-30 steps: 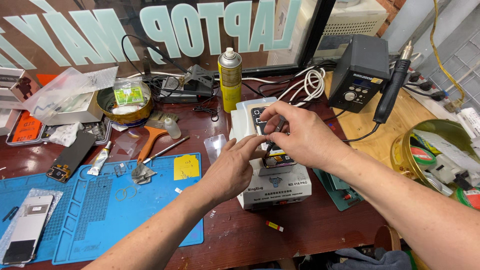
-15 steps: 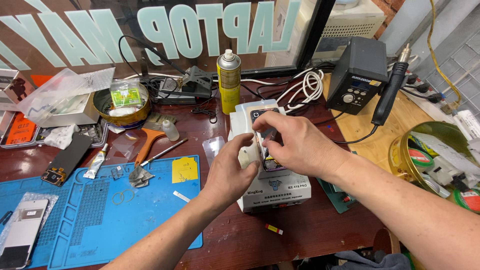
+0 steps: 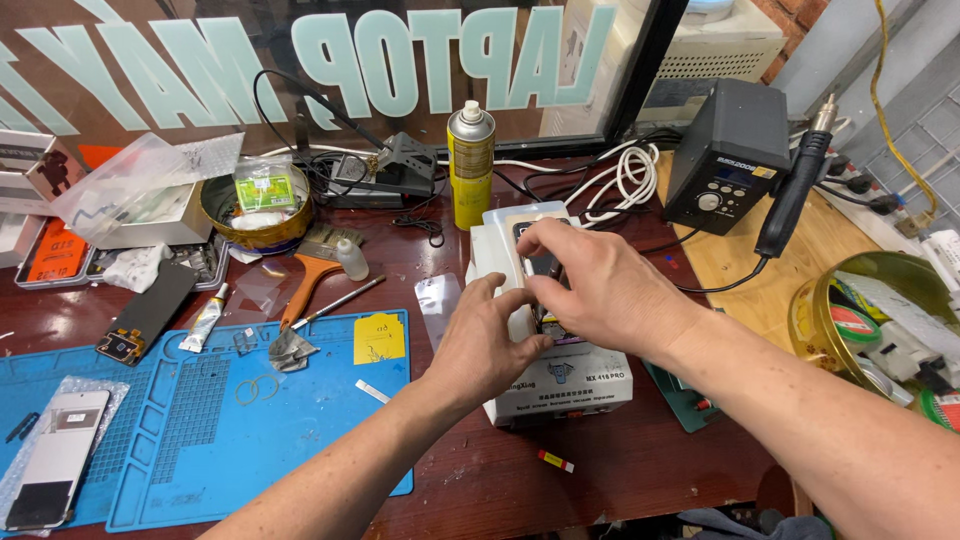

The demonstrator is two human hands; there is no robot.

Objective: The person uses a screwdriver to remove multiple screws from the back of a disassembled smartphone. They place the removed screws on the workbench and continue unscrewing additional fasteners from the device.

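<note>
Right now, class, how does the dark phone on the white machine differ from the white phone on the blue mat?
The dark phone lies raised on the white machine, under both the left hand and the right hand; the white phone lies low on the blue mat, untouched. One is mostly covered, the other in full view. Both lie flat.

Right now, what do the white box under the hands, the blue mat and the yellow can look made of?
White box: looks like moulded plastic, matte, rounded edges; both hands rest on its top. Blue mat: probably silicone or rubber, dull, with moulded grid and pockets. Yellow can: likely painted metal, glossy, silvery shoulder, white cap.
</note>
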